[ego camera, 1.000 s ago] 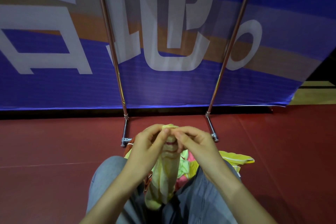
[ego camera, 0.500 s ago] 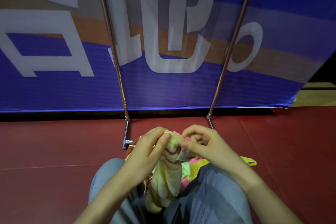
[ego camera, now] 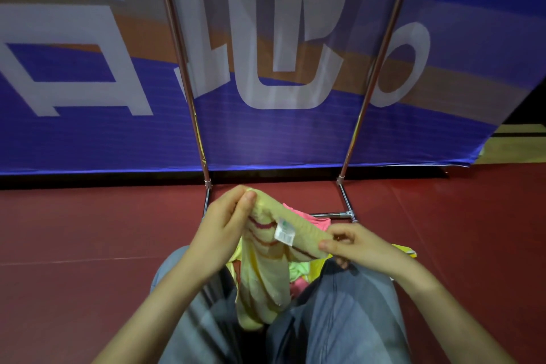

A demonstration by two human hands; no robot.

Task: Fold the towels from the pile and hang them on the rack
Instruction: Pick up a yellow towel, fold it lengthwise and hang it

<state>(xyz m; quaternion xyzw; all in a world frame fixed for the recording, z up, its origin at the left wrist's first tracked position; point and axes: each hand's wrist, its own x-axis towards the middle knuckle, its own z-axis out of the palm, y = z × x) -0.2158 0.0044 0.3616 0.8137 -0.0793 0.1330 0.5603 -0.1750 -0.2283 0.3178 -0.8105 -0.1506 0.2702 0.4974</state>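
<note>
While left hand [ego camera: 220,229], right hand [ego camera: 356,248] pinch towel [ego camera: 266,278], edge slants down-right, body hangs.

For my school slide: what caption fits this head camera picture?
Left hand and right hand pinch a yellow striped towel over the pile, facing the metal rack.

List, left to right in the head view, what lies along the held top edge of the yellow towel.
Left hand pinching the edge of the yellow striped terry towel → small white printed label → right hand pinching the same edge.
</note>
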